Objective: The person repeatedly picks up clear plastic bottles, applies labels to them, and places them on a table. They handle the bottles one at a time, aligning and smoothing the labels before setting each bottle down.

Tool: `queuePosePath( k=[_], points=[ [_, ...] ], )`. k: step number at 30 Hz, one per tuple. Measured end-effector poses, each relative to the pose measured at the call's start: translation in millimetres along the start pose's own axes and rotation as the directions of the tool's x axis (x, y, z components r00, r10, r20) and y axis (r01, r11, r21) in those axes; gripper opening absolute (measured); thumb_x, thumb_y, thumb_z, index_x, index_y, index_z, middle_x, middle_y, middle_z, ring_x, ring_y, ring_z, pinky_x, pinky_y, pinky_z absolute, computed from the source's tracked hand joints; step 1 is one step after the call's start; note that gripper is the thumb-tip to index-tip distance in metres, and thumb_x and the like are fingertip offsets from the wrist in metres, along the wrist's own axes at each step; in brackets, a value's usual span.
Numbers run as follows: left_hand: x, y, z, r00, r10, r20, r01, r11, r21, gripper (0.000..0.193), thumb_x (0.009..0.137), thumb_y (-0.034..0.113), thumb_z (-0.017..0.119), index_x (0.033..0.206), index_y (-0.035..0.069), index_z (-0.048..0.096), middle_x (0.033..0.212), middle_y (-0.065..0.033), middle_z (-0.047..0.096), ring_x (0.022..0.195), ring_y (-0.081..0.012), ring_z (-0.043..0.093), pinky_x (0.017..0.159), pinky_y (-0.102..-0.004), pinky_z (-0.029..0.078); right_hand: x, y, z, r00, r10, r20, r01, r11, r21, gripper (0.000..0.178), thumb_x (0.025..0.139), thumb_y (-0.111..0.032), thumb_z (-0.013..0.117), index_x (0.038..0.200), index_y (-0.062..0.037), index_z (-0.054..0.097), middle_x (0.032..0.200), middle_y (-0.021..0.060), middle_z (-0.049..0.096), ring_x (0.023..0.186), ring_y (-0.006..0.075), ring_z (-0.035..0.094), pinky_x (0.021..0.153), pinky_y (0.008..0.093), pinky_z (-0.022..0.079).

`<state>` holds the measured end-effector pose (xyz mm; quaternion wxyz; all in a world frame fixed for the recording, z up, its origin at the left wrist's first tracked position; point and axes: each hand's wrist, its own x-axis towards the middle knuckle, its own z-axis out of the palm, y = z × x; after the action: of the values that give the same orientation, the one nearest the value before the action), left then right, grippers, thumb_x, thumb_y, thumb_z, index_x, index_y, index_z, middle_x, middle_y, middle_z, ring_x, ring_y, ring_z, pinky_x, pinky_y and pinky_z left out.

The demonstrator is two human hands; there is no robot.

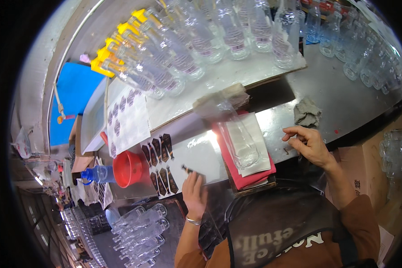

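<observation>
My left hand (193, 193), with a bracelet at its wrist, pinches a small dark decal (188, 170) at its fingertips over the bench. Just left of it lies a sheet of dark tie-shaped decals (160, 166). My right hand (311, 147) is raised above the bench at the right, its fingers loosely bent and apart, holding nothing. Between the hands a clear glass bottle (242, 149) lies on a folded white cloth (262, 147), which rests on a red cloth (254, 179). The bottle's upper part is blurred.
Several clear bottles with printed decals (230, 31) stand on the raised board (263, 73) at the back. More bottles (357, 49) stand at the far right and lower left (140, 230). An orange-red cup (128, 169), a blue-capped water bottle (97, 173) and a grey rag (307, 112) are nearby.
</observation>
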<state>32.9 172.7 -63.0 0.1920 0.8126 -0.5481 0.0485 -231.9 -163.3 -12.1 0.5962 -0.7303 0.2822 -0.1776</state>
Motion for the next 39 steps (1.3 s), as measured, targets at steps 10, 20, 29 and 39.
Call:
queuePosePath(
  k=[10,20,29,39],
  points=[
    [49,22,-38,0.595,-0.688,0.417,0.528,-0.057,-0.848,0.019,0.101,0.01,0.058,0.109,-0.005,0.066,0.118,-0.0153,0.07,0.114,-0.0206,0.065,0.1,-0.033,0.05,-3,9,5,0.999,-0.031,0.008,0.031,0.998,0.059,0.028,0.092,-0.012,0.066,0.117,0.0013,0.067,0.091,0.0079,0.072,0.065,0.0077,0.06,0.059,0.0247,0.048],
    [177,97,-35,0.922,0.353,-0.162,-0.388,0.846,-0.366,0.029,0.077,-0.004,0.073,0.104,0.008,0.073,0.126,-0.0145,0.068,0.125,-0.0299,0.062,0.108,-0.046,0.045,11,-10,17,0.986,-0.152,0.071,0.158,0.985,-0.075,0.031,0.09,-0.015,0.068,0.118,-0.0006,0.067,0.091,0.0102,0.072,0.06,0.0125,0.058,0.058,0.0281,0.048],
    [145,108,-27,0.927,0.366,-0.085,-0.371,0.861,-0.347,0.024,0.078,0.013,0.079,0.101,0.01,0.073,0.131,-0.0205,0.064,0.132,-0.0373,0.054,0.114,-0.0496,0.034,46,-27,30,0.978,-0.15,0.145,0.156,0.988,-0.025,0.032,0.094,-0.014,0.064,0.123,-0.0004,0.064,0.095,0.0071,0.072,0.069,0.0057,0.057,0.061,0.0237,0.046],
    [161,102,-3,0.998,0.035,-0.059,-0.062,0.834,-0.548,0.061,0.081,0.005,0.074,0.139,0.006,0.058,0.157,-0.025,0.034,0.141,-0.0389,0.042,0.113,-0.0452,0.038,118,-51,67,0.989,-0.144,0.044,0.148,0.983,-0.106,0.049,0.086,-0.044,0.071,0.09,0.0049,0.071,0.08,0.0209,0.072,0.073,0.0295,0.072,0.068,0.0369,0.055]
  ],
)
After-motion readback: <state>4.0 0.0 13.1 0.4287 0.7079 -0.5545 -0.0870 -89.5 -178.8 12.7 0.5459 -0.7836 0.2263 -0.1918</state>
